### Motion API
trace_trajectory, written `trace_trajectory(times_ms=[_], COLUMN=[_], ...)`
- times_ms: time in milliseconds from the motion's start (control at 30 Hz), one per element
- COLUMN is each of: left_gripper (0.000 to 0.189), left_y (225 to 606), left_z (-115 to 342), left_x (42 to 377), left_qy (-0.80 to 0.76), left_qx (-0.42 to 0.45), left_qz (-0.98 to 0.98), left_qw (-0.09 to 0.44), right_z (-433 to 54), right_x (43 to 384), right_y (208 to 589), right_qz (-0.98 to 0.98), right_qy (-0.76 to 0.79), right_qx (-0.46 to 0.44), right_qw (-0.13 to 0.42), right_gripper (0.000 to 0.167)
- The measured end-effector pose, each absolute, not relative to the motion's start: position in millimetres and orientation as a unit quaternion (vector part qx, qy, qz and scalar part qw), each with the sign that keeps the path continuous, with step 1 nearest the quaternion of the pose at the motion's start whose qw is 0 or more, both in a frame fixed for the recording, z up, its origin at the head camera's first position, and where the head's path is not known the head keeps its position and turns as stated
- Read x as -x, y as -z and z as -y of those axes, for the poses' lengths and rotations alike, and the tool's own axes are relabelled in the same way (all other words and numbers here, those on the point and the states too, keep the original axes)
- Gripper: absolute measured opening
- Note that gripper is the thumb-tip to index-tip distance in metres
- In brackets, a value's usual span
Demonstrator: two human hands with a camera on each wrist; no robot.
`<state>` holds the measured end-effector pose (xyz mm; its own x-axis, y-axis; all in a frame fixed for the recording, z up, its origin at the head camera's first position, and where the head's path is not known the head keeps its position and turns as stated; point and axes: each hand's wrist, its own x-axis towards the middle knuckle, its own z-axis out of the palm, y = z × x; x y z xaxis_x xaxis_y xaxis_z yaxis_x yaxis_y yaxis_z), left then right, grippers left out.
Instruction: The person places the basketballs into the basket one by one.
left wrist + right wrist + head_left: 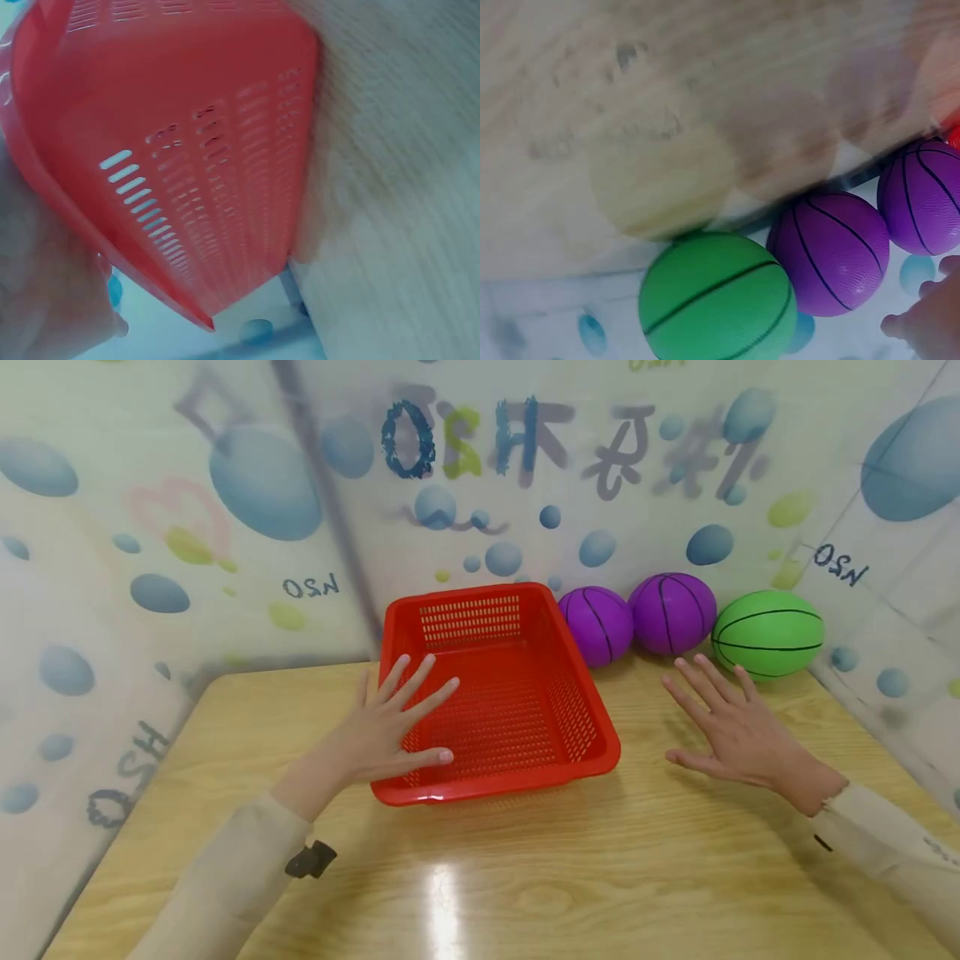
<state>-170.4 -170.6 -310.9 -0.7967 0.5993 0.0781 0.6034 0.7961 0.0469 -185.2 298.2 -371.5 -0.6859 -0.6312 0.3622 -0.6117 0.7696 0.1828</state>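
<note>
A red plastic basket [495,781] with slotted walls stands on the wooden table, with nothing inside it. Over its left front part my left hand [382,727] is held with fingers spread, gripping nothing. In the left wrist view, the basket's side wall [217,187] fills the middle and the hand [52,277] shows beyond the rim. My right hand [738,735], fingers also spread, is to the right of the basket and in front of the balls. Two purple balls [596,627] and one green ball [768,635], all with black basketball lines, sit in a row at the back right.
The pale wooden table [510,877] backs onto a white wall covering [480,460] printed with blue and green drops and lettering. More of this covering rises along the left and right sides. One purple ball is right beside the basket's right wall.
</note>
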Motion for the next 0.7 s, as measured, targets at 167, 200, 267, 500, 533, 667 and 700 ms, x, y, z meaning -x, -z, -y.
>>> trace_trajectory(times_ms=[167,200,267,500,533,667,700], left_gripper=[0.085,0.086,0.088,0.103,0.104,0.108,0.109], left_y=[314.5,314.6,314.4,318.1,319.1,322.0,322.4], left_z=[177.9,179.3,182.8,195.0,195.7,196.5,196.1], left_x=[168.7,168.1,167.1,167.5,168.0,169.2,169.5], left_qy=[0.05,0.057,0.072,0.13,0.139,0.163,0.168], left_qx=[0.312,0.309,0.3,0.217,0.207,0.188,0.189], left_qz=[0.949,0.949,0.951,0.967,0.967,0.966,0.964], left_qw=[0.019,0.02,0.019,-0.043,-0.054,-0.076,-0.076], right_z=[-300.9,-301.6,-303.7,-315.6,-317.8,-328.0,-331.1], right_x=[185.3,185.5,186.6,191.8,192.4,196.2,197.3], right_y=[374.2,374.2,374.1,371.4,370.2,367.0,366.7], right_qz=[0.933,0.937,0.944,0.952,0.952,0.953,0.954], right_qy=[-0.001,-0.01,-0.028,-0.126,-0.14,-0.184,-0.19], right_qx=[-0.309,-0.3,-0.283,-0.235,-0.227,-0.192,-0.183], right_qw=[0.186,0.178,0.166,0.15,0.147,0.144,0.145], right_gripper=[0.097,0.099,0.101,0.099,0.098,0.092,0.091])
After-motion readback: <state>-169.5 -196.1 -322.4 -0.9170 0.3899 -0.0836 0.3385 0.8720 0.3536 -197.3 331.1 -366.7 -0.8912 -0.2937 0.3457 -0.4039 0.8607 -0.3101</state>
